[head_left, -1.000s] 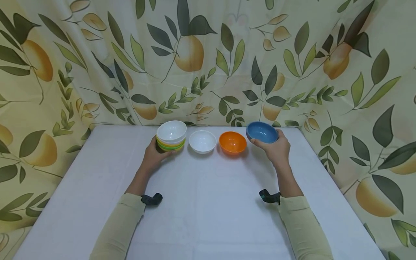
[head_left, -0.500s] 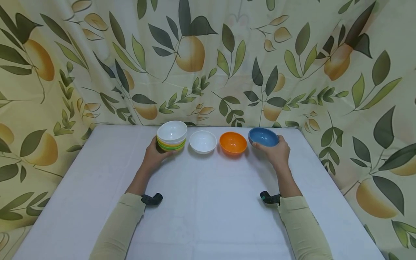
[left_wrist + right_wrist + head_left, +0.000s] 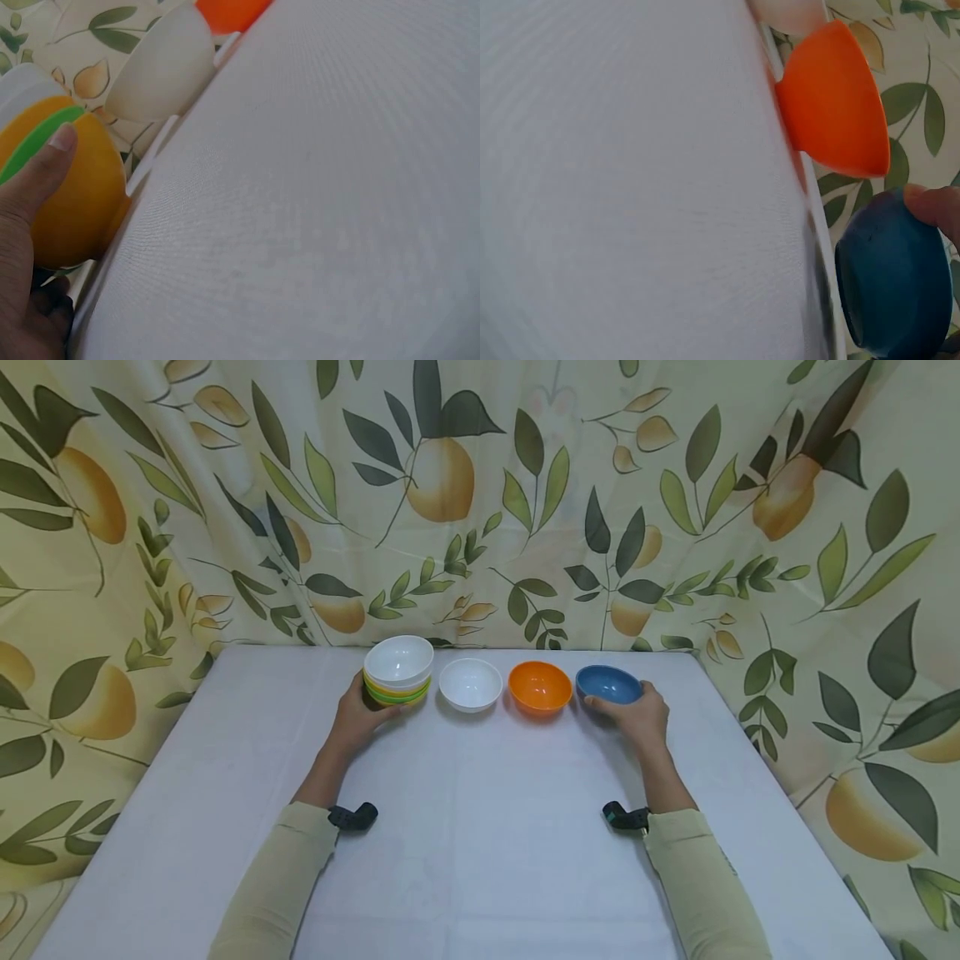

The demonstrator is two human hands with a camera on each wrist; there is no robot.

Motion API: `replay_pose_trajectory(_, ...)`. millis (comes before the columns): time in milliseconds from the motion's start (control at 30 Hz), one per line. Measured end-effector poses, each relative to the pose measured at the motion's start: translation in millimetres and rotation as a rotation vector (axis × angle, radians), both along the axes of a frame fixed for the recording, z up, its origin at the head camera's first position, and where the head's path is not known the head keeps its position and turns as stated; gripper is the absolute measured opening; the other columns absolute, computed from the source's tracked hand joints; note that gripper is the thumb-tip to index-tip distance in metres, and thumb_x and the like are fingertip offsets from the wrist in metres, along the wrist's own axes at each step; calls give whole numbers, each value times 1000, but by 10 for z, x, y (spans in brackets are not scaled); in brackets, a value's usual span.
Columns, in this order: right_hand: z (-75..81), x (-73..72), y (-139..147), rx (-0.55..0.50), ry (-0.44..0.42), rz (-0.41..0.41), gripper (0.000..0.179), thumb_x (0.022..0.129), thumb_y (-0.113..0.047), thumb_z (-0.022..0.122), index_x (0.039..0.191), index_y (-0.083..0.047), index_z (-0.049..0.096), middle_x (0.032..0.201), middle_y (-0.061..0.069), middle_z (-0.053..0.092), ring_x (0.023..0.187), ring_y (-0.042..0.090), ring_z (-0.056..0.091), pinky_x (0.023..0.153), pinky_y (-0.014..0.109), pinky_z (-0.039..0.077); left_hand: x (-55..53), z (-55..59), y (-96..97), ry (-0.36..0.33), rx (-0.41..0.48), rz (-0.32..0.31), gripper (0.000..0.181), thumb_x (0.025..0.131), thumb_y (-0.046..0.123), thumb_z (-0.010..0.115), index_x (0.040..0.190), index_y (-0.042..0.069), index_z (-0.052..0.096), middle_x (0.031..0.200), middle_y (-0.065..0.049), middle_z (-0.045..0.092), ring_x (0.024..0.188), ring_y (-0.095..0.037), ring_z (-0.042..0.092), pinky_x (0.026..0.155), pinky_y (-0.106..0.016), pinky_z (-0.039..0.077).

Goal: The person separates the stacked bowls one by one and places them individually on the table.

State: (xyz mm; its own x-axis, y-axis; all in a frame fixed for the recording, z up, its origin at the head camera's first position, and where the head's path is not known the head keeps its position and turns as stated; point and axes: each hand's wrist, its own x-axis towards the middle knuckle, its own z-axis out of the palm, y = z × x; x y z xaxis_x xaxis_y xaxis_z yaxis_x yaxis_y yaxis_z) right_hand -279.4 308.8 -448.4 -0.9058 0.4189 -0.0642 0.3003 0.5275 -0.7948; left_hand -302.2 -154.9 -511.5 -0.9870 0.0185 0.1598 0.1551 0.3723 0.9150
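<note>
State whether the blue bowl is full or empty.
Empty: the head view looks into the blue bowl, and only its bare blue inside shows.

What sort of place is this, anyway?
Probably a tabletop set up for filming, though I can't tell what room it's in. A fruit-and-leaf print curtain hangs behind the white-covered table, and the person wears a small black device at each wrist.
</note>
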Motion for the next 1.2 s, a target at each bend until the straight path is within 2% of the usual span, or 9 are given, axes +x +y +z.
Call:
replay_pose_trajectory(200, -34, -8, 2, -2, -47, -5, 127, 79, -44, 92, 164, 7, 13, 162, 35, 28, 145, 51, 35, 117, 62, 38, -13, -12, -5, 11, 3, -6, 106, 84, 23, 91, 166, 8, 25, 164, -16, 39, 153, -35, 31, 127, -54, 19)
replay_pose_trajectory(533, 10, 4, 9, 96, -127, 46, 124, 79, -43, 93, 159, 14, 18, 158, 39, 31, 141, 55, 37, 115, 66, 39, -4, 4, -7, 10, -3, 1, 107, 83, 23, 92, 166, 7, 25, 164, -17, 38, 154, -35, 30, 127, -54, 19)
replay_pose_trajectory(1200, -26, -6, 12, 103, -126, 54, 124, 80, -43, 91, 160, 14, 15, 159, 40, 30, 142, 55, 36, 114, 66, 39, -1, -15, 0, 6, -9, 1, 108, 83, 23, 92, 166, 8, 24, 164, -16, 38, 154, -35, 30, 128, -53, 19)
